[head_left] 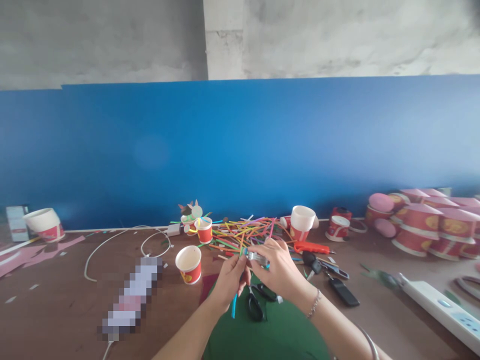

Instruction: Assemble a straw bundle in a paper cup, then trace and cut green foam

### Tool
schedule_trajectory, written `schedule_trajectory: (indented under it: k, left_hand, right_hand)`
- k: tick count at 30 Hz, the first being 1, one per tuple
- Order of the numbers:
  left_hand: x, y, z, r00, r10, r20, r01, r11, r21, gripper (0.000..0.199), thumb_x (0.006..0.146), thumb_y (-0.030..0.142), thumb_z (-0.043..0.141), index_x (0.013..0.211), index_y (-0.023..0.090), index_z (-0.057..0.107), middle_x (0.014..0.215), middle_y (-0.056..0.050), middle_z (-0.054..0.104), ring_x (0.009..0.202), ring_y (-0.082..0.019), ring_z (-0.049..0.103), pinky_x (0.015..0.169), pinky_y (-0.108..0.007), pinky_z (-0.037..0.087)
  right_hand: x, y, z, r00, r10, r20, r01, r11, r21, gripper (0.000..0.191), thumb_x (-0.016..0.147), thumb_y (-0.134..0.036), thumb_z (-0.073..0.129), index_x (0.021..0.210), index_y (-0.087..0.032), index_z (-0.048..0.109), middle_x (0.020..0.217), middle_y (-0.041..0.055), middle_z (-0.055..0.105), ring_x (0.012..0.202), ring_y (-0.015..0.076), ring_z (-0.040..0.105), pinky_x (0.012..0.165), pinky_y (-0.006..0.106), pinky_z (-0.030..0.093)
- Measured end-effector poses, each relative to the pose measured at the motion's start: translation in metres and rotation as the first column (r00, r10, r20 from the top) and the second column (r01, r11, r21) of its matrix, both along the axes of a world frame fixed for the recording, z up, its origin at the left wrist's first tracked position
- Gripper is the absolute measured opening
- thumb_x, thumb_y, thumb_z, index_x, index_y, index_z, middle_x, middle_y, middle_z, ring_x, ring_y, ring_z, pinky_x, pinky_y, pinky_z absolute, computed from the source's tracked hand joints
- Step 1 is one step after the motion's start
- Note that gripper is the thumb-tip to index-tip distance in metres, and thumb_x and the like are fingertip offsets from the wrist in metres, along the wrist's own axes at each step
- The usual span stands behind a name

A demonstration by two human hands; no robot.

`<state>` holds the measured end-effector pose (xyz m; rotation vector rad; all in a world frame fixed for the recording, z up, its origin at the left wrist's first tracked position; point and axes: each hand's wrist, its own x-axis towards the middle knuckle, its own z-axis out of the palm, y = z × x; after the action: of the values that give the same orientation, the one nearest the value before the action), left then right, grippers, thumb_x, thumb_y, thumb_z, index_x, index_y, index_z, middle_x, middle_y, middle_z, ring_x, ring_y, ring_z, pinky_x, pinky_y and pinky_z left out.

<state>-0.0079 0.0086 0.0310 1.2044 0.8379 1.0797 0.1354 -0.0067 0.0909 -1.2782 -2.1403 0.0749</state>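
Observation:
My left hand [229, 279] is closed, pinching narrow coloured strips; a blue strip [234, 306] hangs below its fingers. My right hand [275, 265] is closed around a small silvery object [258, 258], whose kind I cannot make out. Both hands meet in front of me, the silvery object close to the left fingertips. Under them, black-handled scissors [255, 306] lie on a dark green surface [270, 335]. Behind the hands spreads a heap of colourful strips [243, 231]. A red-and-white paper cup [188, 265] stands left of my left hand.
Right of my hands lie an orange-handled tool [312, 247], keys [313, 262] and a black fob [343, 291]. A white power strip [442, 305] and stacked red cups [418, 222] are further right. At left are a pixelated phone-like object [133, 295] and a white cable [90, 257].

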Motion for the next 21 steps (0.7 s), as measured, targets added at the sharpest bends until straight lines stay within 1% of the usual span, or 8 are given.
schedule_trajectory:
  k: [2, 5, 12, 18, 21]
  left_hand:
    - [-0.0002, 0.0011, -0.002, 1.0, -0.003, -0.004, 0.003, 1.0, 0.005, 0.047, 0.076, 0.063, 0.049, 0.065, 0.017, 0.047, 0.043, 0.005, 0.05, 0.029, -0.003, 0.032, 0.03, -0.018, 0.02]
    - [0.0007, 0.0012, -0.0022, 1.0, 0.002, -0.01, -0.002, 1.0, -0.005, 0.048, 0.075, 0.064, 0.051, 0.066, 0.017, 0.048, 0.043, 0.005, 0.049, 0.029, -0.003, 0.031, 0.031, -0.018, 0.019]
    - [0.0045, -0.0004, 0.0019, 0.998, 0.055, 0.044, -0.053, 0.997, -0.053, 0.05, 0.066, 0.065, 0.059, 0.063, 0.018, 0.043, 0.041, 0.01, 0.038, 0.033, -0.002, 0.025, 0.034, -0.018, 0.012]
    - [0.0013, 0.0006, -0.0001, 0.998, -0.015, 0.057, 0.018, 0.998, -0.064, 0.046, 0.071, 0.062, 0.057, 0.065, 0.018, 0.043, 0.041, 0.01, 0.04, 0.03, -0.001, 0.022, 0.033, -0.018, 0.011]
    - [0.0005, 0.0002, 0.0001, 0.998, -0.028, 0.059, 0.032, 0.997, -0.066, 0.044, 0.072, 0.06, 0.057, 0.066, 0.018, 0.045, 0.042, 0.009, 0.041, 0.029, -0.001, 0.022, 0.032, -0.018, 0.011]
  right_hand:
    - [-0.0003, -0.0003, 0.0002, 1.0, 0.002, 0.005, -0.002, 1.0, 0.0, 0.025, 0.079, -0.019, 0.052, 0.1, -0.022, 0.066, 0.076, 0.0032, 0.064, 0.08, 0.0195, 0.052, 0.083, 0.036, 0.032]
    - [-0.0011, -0.0007, 0.0001, 1.0, 0.01, 0.003, -0.01, 1.0, 0.0, 0.03, 0.079, -0.018, 0.052, 0.106, -0.022, 0.064, 0.076, 0.0037, 0.065, 0.08, 0.0195, 0.052, 0.083, 0.037, 0.032]
    - [-0.0012, -0.0009, -0.0005, 1.0, 0.003, 0.01, -0.003, 1.0, -0.007, 0.031, 0.079, -0.019, 0.052, 0.108, -0.021, 0.064, 0.08, 0.0047, 0.065, 0.083, 0.0202, 0.053, 0.082, 0.036, 0.033]
    - [-0.0007, -0.0003, 0.0004, 1.0, 0.002, 0.016, -0.002, 1.0, -0.007, 0.029, 0.079, -0.02, 0.052, 0.105, -0.021, 0.065, 0.079, 0.0055, 0.066, 0.083, 0.021, 0.053, 0.082, 0.036, 0.033]
    - [-0.0007, -0.0005, 0.0007, 1.0, -0.003, 0.019, 0.003, 1.0, -0.006, 0.028, 0.079, -0.02, 0.051, 0.104, -0.021, 0.065, 0.079, 0.0057, 0.065, 0.083, 0.021, 0.054, 0.082, 0.037, 0.033]
